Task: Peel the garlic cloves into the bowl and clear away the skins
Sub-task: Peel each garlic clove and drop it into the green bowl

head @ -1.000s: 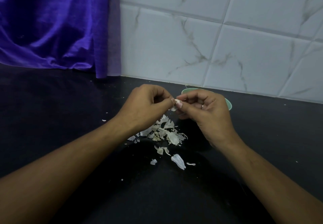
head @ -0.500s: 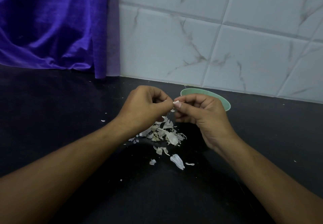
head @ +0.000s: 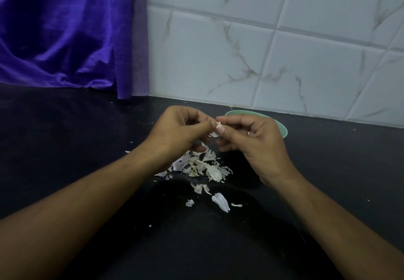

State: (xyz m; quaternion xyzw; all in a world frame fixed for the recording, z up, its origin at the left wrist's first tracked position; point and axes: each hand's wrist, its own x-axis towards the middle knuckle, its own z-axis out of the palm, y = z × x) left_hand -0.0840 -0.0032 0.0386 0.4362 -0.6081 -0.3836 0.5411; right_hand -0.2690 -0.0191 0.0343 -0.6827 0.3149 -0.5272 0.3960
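Your left hand [head: 175,131] and right hand [head: 251,140] both pinch one small pale garlic clove [head: 215,129] — peeling is mid-way. Loose papery white skins [head: 203,166] litter the black countertop [head: 65,148], uncleared, beside the green bowl [head: 283,128].

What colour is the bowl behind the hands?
The bowl is pale mint green, clearest in the head view.

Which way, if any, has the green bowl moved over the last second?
No. The green bowl keeps its place at the foot of the tile wall, behind the right hand.
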